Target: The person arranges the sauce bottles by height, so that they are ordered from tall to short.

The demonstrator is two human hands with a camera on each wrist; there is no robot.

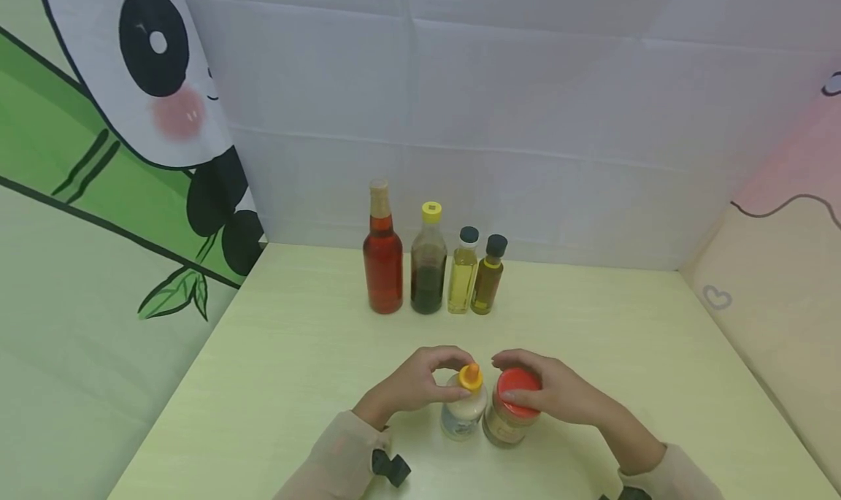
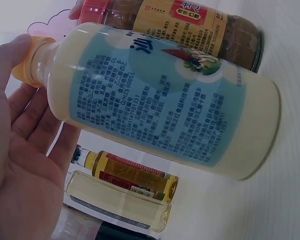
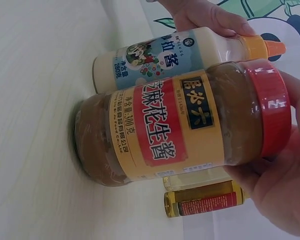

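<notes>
My left hand (image 1: 420, 382) pinches the orange-yellow nozzle cap of a cream-coloured salad dressing squeeze bottle (image 1: 463, 417) between thumb and fingers. The bottle (image 2: 160, 100) has a pale blue label and stands upright on the table. Close at its right is a glass jar of sesame peanut butter (image 1: 504, 425), brown inside, with a red lid. My right hand (image 1: 558, 389) grips that lid from above, thumb on the near side. In the right wrist view the jar (image 3: 165, 125) shows a gold and red label and partly hides the bottle.
Behind the hands stand a tall bottle of red liquid (image 1: 383, 270), a yellow-capped bottle of dark sauce (image 1: 428, 277), a pale oil bottle (image 1: 463, 277) and a small darker oil bottle (image 1: 488, 281). The light wooden table (image 1: 276, 339) meets a cloth backdrop (image 1: 558, 120) at the rear.
</notes>
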